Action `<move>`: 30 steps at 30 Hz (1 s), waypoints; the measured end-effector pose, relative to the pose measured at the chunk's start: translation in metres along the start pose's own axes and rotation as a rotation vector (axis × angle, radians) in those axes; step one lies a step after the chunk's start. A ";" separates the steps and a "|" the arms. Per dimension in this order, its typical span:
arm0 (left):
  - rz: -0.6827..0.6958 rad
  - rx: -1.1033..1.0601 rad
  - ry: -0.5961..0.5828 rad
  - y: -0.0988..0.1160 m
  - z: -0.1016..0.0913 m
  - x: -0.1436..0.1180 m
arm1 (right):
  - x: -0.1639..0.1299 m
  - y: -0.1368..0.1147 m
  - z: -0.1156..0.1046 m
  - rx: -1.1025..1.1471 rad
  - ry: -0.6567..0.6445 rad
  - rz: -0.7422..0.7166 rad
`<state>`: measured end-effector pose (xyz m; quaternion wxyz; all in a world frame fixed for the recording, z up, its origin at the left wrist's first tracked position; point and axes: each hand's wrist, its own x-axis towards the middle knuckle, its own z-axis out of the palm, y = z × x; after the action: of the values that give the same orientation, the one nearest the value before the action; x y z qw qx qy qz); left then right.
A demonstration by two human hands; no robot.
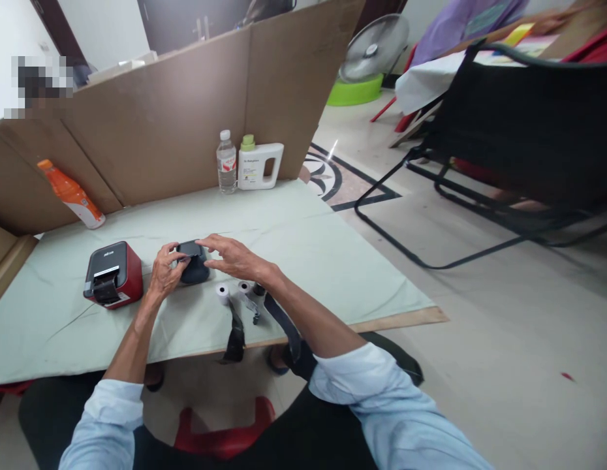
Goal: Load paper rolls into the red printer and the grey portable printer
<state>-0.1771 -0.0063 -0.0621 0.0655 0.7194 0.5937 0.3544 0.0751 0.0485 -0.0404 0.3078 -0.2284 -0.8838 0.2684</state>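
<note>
A small dark handheld device (193, 262) rests on the pale green table cover (303, 241). My left hand (165, 271) grips its left side with thumb and fingers. Over its right top edge lies my right hand (235, 258), fingertips touching it. Two white paper rolls (222, 291) (243, 287) lie just in front of the device, by my right wrist. A black strap (235, 333) hangs off the table's front edge. A red and black label printer (112, 274) stands to the left of my left hand.
A cardboard screen (176, 117) walls the back and left of the table. An orange bottle (71, 194) leans at the back left; a water bottle (226, 162) and a white jug (259, 166) stand at the back. A black folding chair (519, 137) and a fan (374, 49) are on the floor at right.
</note>
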 end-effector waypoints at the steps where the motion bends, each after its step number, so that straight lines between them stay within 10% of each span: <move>1: 0.008 0.000 0.008 0.001 0.001 0.001 | 0.001 -0.002 0.002 -0.039 -0.005 0.002; 14: 0.137 0.020 -0.051 0.002 -0.002 -0.019 | 0.003 -0.015 0.030 -0.253 -0.040 0.058; 30: -0.112 0.053 0.003 -0.011 0.015 -0.065 | 0.001 -0.015 0.039 -0.258 -0.008 0.082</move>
<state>-0.1795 -0.0564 -0.1068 0.0652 0.6860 0.6424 0.3354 0.0450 0.0245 -0.0564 0.2613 -0.3010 -0.9020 0.1657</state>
